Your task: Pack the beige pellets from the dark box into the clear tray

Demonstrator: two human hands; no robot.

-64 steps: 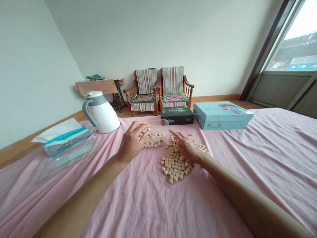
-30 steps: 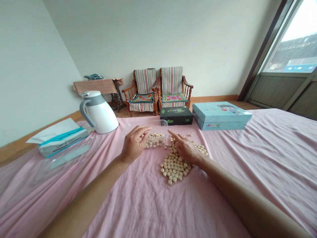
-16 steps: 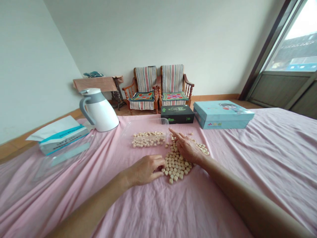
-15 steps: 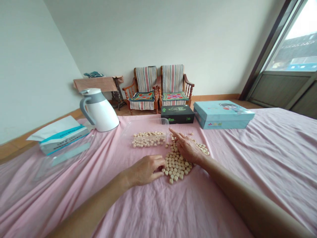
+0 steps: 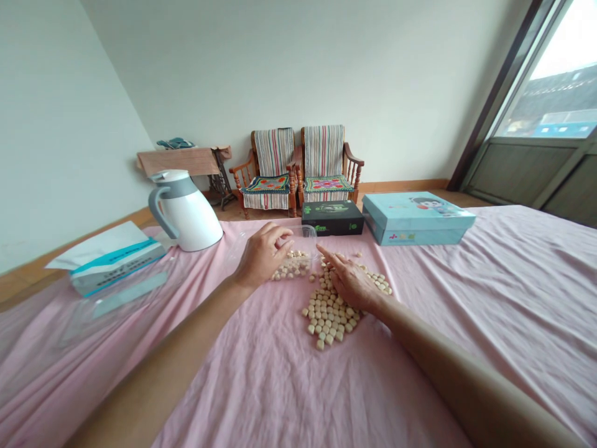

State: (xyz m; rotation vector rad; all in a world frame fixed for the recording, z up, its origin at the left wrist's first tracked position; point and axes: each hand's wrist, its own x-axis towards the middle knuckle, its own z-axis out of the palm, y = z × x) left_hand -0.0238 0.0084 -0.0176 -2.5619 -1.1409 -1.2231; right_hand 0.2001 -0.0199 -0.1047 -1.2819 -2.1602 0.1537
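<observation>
Over on the pink bedsheet (image 5: 420,379) there are two hands and two piles of pale nuggets, can't say what food exactly. Biggest change from half a second back: the left hand (image 5: 262,255) has gone from down by the big pile to up at the small pile (image 5: 293,269), which sits in a clear plastic tray (image 5: 304,231). Its grip is curled, fingertips bunched right over the nuggets, and I can't tell if it's pinching one. The right hand (image 5: 351,283) has barely moved. Grip open, fingers stretched out and slightly spread, lying on the top edge of the big pile (image 5: 329,317). That pile is several dozen nuggets packed in rough rows, too many to count exactly, with one stray nugget (image 5: 357,254) just past the fingers.

Around them, one white thermal jug (image 5: 186,218) and one white-and-teal packet (image 5: 107,264) sit to the left. Two boxes sit at the far edge, a black box (image 5: 333,218) and a light-blue box (image 5: 415,218). Beyond the bed, two wooden armchairs (image 5: 298,174) with striped covers stand against the wall.
</observation>
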